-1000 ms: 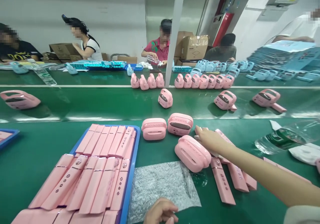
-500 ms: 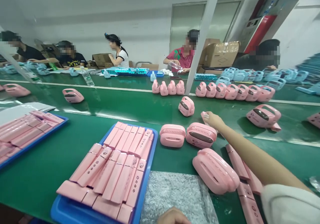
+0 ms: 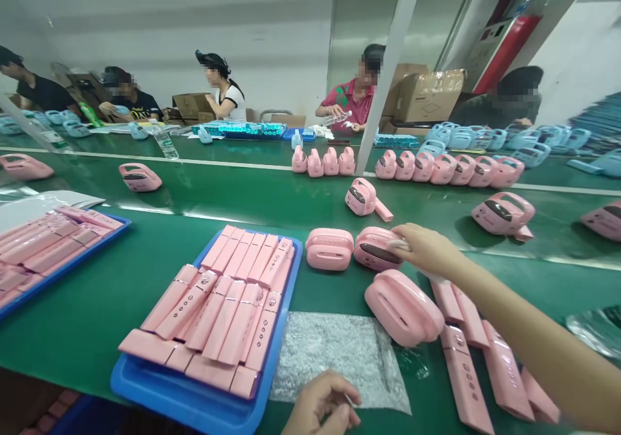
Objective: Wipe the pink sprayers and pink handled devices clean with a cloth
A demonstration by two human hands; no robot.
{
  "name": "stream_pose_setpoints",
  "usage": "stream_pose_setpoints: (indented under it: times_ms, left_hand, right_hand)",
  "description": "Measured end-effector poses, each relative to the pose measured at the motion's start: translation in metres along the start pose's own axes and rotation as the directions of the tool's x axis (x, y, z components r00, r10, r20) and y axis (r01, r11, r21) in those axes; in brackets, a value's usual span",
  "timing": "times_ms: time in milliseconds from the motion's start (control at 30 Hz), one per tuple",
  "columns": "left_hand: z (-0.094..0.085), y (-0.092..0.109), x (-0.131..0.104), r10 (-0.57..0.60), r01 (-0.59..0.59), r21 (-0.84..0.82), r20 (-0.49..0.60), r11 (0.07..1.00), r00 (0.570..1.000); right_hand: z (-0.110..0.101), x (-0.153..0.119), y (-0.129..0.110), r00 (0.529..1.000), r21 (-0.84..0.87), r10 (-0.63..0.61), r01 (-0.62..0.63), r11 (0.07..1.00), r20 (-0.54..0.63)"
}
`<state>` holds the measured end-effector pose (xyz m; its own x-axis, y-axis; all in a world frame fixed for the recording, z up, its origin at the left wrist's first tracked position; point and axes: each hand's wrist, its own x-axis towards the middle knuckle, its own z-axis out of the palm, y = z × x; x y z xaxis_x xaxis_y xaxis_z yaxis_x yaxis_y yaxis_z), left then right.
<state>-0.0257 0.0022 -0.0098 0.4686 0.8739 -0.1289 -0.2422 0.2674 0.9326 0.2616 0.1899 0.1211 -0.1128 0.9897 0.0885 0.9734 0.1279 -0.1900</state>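
Observation:
My right hand (image 3: 418, 248) reaches from the right, its fingers round the right end of a pink device with a dark panel (image 3: 377, 248). My left hand (image 3: 326, 404) is at the bottom centre with fingers curled but apart, holding nothing, over the near edge of a clear plastic sheet (image 3: 339, 351). Another pink device (image 3: 330, 249) stands to the left of the gripped one, and a third (image 3: 405, 309) lies nearer, tilted. Several long pink pieces (image 3: 466, 377) lie under and beside my right forearm. A pink device on the belt (image 3: 360, 197) has a pink piece (image 3: 383, 210) beside it.
A blue tray (image 3: 291, 292) holds many long pink pieces; another blue tray (image 3: 97, 233) is at the left. Pink devices (image 3: 443, 169) line the belt's far side. Across it, several people sit among light blue devices (image 3: 463, 138). A white post (image 3: 391, 79) rises behind the belt.
My right hand has left the pink piece, now lying by the belt device, and come back to the dark-panelled device. My left hand has come further into view.

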Motion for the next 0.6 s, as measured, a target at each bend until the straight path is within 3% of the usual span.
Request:
stream_pose_setpoints:
  times_ms: [67, 133, 233, 333, 467, 600]
  left_hand:
    - [0.002, 0.005, -0.002, 0.013, -0.013, 0.021, -0.005, 1.0, 1.0]
    - [0.002, 0.009, -0.003, 0.013, -0.013, 0.04, -0.01, 0.999, 1.0]
    - [0.001, 0.013, -0.004, 0.014, -0.014, 0.075, 0.0, 0.997, 1.0]
    - [0.0, 0.014, -0.003, 0.044, -0.042, 0.095, -0.021, 0.995, 0.999]
    - [0.002, 0.014, -0.002, 0.114, -0.093, 0.149, -0.139, 0.984, 0.984]
    - [0.01, 0.023, -0.009, 0.32, -0.24, 0.324, -0.22, 0.915, 0.922]
  right_hand:
    - [0.0, -0.003, -0.011, 0.999, -0.153, 0.037, -0.036, 0.988, -0.001]
    - [-0.007, 0.0, -0.015, 0.997, -0.163, 0.072, -0.076, 0.984, -0.032]
    - [-0.036, -0.001, -0.012, 0.987, -0.17, 0.1, -0.121, 0.978, -0.126]
    - [-0.073, -0.02, -0.009, 0.968, -0.11, 0.075, -0.105, 0.988, -0.241]
    - [-0.104, -0.063, -0.023, 0.946, 0.076, -0.049, 0.078, 0.994, -0.32]
    - [-0.092, -0.106, -0.064, 0.952, 0.219, -0.246, 0.283, 0.934, -0.184]
